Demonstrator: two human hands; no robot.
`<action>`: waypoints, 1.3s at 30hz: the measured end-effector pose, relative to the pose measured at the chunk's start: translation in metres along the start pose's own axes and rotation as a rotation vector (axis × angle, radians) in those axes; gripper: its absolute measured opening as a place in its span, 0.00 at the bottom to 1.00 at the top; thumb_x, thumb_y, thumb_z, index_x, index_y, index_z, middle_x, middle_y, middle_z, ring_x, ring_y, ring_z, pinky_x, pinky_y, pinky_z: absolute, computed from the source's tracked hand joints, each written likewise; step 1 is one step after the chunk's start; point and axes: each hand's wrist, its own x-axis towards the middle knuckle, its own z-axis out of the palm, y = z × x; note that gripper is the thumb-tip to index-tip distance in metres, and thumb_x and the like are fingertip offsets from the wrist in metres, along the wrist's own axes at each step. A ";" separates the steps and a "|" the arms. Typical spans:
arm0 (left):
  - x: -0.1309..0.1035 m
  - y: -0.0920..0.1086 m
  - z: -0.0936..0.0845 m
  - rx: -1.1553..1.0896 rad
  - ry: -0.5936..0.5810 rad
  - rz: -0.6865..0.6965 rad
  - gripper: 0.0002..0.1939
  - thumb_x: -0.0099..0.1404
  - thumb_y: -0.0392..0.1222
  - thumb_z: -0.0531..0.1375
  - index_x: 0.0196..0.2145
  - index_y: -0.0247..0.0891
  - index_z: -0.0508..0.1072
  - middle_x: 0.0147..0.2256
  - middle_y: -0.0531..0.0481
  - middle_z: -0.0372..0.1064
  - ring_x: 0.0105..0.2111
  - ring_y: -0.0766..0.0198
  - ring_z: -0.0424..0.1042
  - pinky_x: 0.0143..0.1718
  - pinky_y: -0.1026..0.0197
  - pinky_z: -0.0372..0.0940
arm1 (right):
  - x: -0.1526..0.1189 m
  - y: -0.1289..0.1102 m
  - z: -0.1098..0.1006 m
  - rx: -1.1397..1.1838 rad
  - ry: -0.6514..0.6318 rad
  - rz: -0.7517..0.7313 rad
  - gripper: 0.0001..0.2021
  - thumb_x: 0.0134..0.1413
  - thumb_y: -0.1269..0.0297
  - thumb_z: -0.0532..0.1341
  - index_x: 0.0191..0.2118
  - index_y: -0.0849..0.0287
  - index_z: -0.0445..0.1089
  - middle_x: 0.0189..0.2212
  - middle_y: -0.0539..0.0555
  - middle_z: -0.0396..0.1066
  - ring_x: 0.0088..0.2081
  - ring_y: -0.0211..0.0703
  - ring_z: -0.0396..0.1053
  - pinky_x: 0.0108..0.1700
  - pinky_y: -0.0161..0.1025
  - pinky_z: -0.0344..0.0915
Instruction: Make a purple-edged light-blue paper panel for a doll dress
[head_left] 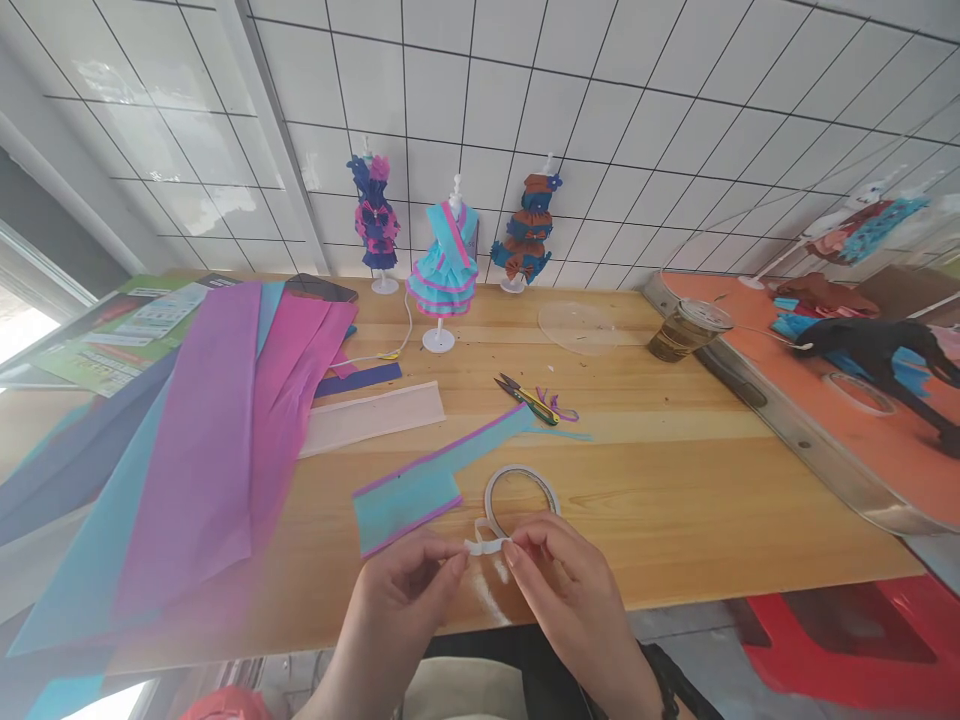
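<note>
Near the table's front edge, my left hand (409, 585) pinches one end of a short white strip of tape (489, 547). My right hand (566, 575) pinches the same strip farther right, so it stretches between my fingertips. A loop of the tape rises from it toward the tape roll (489, 492), a thin ring lying flat just beyond my right fingers. Left of the roll lies a light blue crepe-like strip (409, 508) with purple edging, its narrow end reaching toward the snips (529, 402).
Three small dress forms stand along the tiled wall, one in a blue ruffled dress (444, 275). Coloured sheets (195, 440) fan out at left, beside a pale strip (375, 420). A cup (686, 330) stands before an orange board (787, 400). A red stool (840, 640) is below right.
</note>
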 end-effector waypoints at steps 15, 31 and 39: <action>0.002 -0.031 -0.016 0.567 0.067 0.788 0.07 0.60 0.34 0.56 0.37 0.38 0.71 0.30 0.49 0.72 0.25 0.70 0.70 0.25 0.70 0.66 | -0.004 -0.001 0.003 -0.055 -0.109 -0.064 0.07 0.55 0.71 0.54 0.26 0.57 0.61 0.24 0.50 0.64 0.28 0.37 0.63 0.30 0.35 0.61; 0.009 -0.052 -0.032 0.874 -0.008 1.332 0.12 0.60 0.28 0.52 0.40 0.29 0.71 0.32 0.41 0.72 0.34 0.60 0.69 0.32 0.59 0.65 | -0.010 0.006 0.003 -0.215 -0.233 -0.240 0.06 0.54 0.74 0.55 0.29 0.58 0.65 0.26 0.51 0.65 0.30 0.38 0.61 0.32 0.37 0.60; 0.008 -0.054 -0.029 0.898 -0.035 1.351 0.11 0.59 0.29 0.54 0.40 0.30 0.71 0.30 0.43 0.71 0.31 0.61 0.69 0.30 0.59 0.64 | -0.012 0.012 0.009 -0.349 -0.266 -0.323 0.07 0.55 0.73 0.55 0.32 0.57 0.69 0.28 0.52 0.66 0.33 0.40 0.62 0.34 0.39 0.59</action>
